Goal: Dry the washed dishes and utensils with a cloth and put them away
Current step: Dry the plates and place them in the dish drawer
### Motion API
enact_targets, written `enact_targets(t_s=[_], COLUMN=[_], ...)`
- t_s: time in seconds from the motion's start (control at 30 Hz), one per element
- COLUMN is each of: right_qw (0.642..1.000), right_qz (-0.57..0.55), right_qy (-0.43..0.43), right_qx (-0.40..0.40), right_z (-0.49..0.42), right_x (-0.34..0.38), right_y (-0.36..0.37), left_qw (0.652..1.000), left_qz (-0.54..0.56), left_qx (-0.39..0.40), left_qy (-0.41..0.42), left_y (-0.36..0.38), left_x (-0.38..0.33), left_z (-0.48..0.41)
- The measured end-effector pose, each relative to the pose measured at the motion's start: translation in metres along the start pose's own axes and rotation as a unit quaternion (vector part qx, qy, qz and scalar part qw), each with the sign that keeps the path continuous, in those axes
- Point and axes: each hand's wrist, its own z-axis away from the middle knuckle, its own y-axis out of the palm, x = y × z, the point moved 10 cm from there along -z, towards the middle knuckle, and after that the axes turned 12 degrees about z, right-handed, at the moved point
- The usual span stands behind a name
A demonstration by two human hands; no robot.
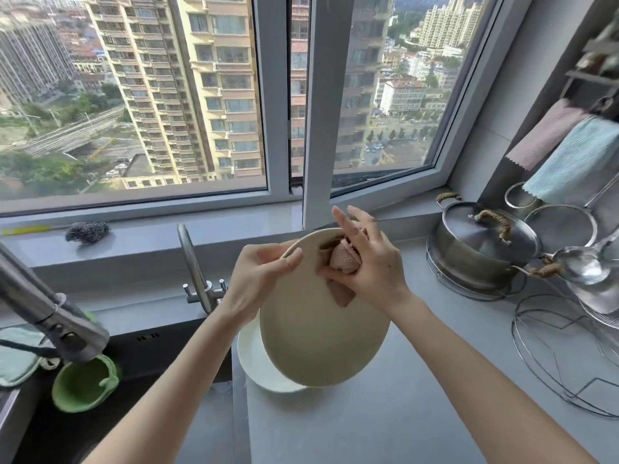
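- Left hand (258,279) grips the upper left rim of the beige plate (318,339), thumb on the near face and fingers curled behind the edge.
- The beige plate is held tilted in the air over the counter (402,413), just right of the sink (150,356).
- Right hand (371,262) pinches a bunched pinkish cloth (343,261) between thumb and lower fingers and presses it on the plate's upper part; the top two fingers stick out straight.
- A white dish (261,363) sits on the counter edge under the plate, partly hidden by it.
- Big faucet (50,316) close at the left; small tap (197,272) behind the sink.
- Green cup (83,383) in the sink, pale green cloth (16,356) draped at the far left.
- Dark scouring pad (87,232) on the window sill.
- Lidded steel pot (482,242) on a wire stand at the right, steel ladle (582,266) just beside it.
- Pink towel (546,135) and blue towel (576,162) hang on the right wall, above metal strainers.
- Wire rack (562,356) lies on the counter, right of the right forearm.
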Motion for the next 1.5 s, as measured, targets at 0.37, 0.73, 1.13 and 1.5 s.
enact_targets(t_s=[0.37, 0.73, 1.13, 1.5], right_qw=[0.816, 0.843, 0.946, 0.872], right_qz=[-0.289, -0.236, -0.106, 0.019], right_qy=[0.498, 0.478, 0.290, 0.425], right_qx=[0.048, 0.070, 0.100, 0.243], right_z=[0.098, 0.116, 0.066, 0.148], right_x=[-0.055, -0.058, -0.043, -0.016], right_y=[0.038, 0.011, -0.011, 0.003], left_qw=[0.961, 0.987, 0.986, 0.929], left_qz=[0.147, 0.114, -0.148, 0.021], left_qx=[-0.226, -0.059, -0.072, -0.309], left_qy=[0.060, -0.101, -0.036, -0.201], left_y=[-0.034, -0.030, -0.019, -0.065], left_x=[-0.004, 0.062, 0.051, 0.113], left_z=[0.023, 0.045, 0.015, 0.042])
